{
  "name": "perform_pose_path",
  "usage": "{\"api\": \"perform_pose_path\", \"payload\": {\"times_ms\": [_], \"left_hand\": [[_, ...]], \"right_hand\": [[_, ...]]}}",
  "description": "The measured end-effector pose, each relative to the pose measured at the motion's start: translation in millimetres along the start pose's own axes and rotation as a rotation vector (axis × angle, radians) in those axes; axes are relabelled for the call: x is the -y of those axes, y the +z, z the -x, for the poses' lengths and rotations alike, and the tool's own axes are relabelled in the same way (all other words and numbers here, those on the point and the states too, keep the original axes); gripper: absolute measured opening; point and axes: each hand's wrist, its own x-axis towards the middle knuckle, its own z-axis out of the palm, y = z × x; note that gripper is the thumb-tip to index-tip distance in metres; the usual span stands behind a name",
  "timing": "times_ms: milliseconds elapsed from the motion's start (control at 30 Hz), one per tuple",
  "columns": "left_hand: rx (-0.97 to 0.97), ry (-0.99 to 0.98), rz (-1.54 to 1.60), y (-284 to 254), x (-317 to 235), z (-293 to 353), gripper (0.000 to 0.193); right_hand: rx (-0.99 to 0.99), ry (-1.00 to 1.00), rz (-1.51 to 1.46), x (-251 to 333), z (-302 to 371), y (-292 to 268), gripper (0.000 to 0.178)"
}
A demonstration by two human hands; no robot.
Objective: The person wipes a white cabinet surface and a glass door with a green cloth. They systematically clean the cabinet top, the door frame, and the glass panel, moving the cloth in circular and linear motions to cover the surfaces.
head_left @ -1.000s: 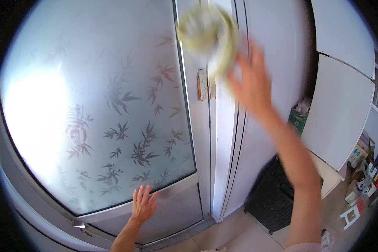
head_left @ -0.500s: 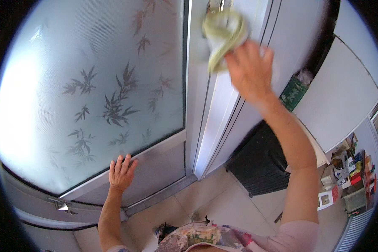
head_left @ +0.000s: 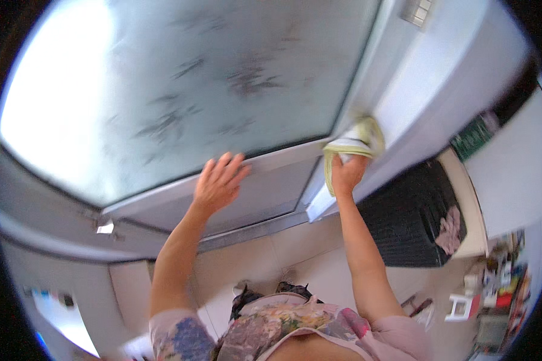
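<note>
My right hand grips a yellow-green and white cloth and presses it against the white door frame, low down beside the frosted glass. My left hand lies flat with fingers spread on the door's lower grey rail, just under the frosted glass pane with its leaf pattern. Both forearms come up from the bottom of the view.
A black doormat lies on the pale tiled floor to the right of the door, with a pinkish rag on it. Small colourful items crowd the floor at the far right. A white wall panel stands right.
My right hand has brought the cloth down the door frame from high up to near the bottom. The view has tilted downward; my left hand stays on the lower rail.
</note>
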Motion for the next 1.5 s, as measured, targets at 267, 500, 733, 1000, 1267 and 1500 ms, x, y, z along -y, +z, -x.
{"api": "perform_pose_path", "payload": {"times_ms": [267,500,733,1000,1267,1500], "left_hand": [[0.002,-0.143,0.454,0.8,-40.6,132.0,0.052],[0.861,-1.765,0.688,14.6,-152.0,573.2,0.051],[0.913,-1.829,0.696,-58.5,-295.6,736.4,0.037],[0.225,-2.016,1.358,-39.8,-238.7,612.0,0.042],[0.592,-1.765,1.371,13.7,-229.9,671.8,0.038],[0.790,-1.404,1.408,73.4,-147.4,592.9,0.037]], "right_hand": [[0.158,0.153,-0.573,63.4,91.2,40.1,0.057],[0.213,0.391,-0.669,95.7,111.0,62.7,0.046],[0.370,0.272,-0.889,267.3,258.9,116.9,0.046],[0.633,-0.170,-0.878,422.2,354.7,135.0,0.033],[0.582,0.080,-0.927,306.9,277.6,104.9,0.042],[0.001,0.239,-0.585,125.6,128.4,12.1,0.046]]}}
